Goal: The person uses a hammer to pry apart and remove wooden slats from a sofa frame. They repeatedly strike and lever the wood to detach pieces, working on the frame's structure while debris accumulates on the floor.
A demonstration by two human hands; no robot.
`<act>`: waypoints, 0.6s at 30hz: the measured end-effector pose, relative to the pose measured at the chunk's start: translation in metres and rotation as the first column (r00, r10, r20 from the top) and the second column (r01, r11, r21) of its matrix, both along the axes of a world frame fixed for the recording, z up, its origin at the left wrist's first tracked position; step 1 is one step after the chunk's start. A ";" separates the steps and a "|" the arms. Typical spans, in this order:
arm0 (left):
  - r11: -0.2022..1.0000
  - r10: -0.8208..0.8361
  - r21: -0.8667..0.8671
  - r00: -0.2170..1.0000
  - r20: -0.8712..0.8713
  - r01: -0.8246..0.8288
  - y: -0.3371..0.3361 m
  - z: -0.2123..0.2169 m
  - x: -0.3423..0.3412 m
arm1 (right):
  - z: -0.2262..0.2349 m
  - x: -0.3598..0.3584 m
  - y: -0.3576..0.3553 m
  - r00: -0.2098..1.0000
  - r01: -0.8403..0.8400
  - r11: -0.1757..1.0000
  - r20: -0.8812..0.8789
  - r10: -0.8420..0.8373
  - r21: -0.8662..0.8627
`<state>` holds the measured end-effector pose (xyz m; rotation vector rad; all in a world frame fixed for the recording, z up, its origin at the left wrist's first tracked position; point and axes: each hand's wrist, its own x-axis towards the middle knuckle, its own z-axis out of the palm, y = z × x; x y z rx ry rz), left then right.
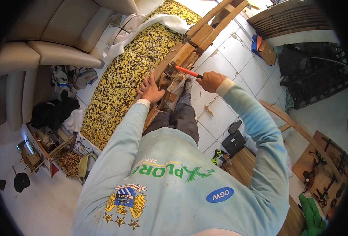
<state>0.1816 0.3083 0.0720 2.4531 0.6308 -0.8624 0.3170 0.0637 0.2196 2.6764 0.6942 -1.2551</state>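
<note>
My right hand (211, 82) is closed around the black grip of a hammer (186, 71) with an orange-red shaft. Its head rests at or just above splintered wood in an old wooden frame (200, 36). That frame runs from between my legs toward the far upper right. My left hand (152, 91) lies with fingers spread against the frame's left side, beside a long brown board (168, 61). Broken wood pieces and splinters stick out between my two hands. Where the hammer head meets the wood is hard to make out.
Left of the frame lies a yellow-and-black speckled foam slab (115, 92), with beige sofa seats (64, 55) beyond. On the right are a blue-and-brown box (266, 53), a black case (233, 142), a long wood strip (299, 131) and a tool board (305, 165).
</note>
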 end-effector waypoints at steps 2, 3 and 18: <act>1.000 0.001 0.024 1.000 0.005 -0.001 -0.001 0.002 0.002 | 0.032 0.026 0.029 0.992 -0.122 0.989 -0.045 0.118 -0.087; 0.999 -0.023 0.024 1.000 0.007 0.023 -0.006 0.003 0.002 | 0.015 0.045 0.031 0.966 -0.260 0.957 -0.031 0.258 -0.126; 0.998 0.050 -0.048 0.998 0.024 -0.049 -0.007 0.004 -0.005 | -0.080 -0.074 -0.065 0.888 0.305 0.682 0.060 -0.456 0.665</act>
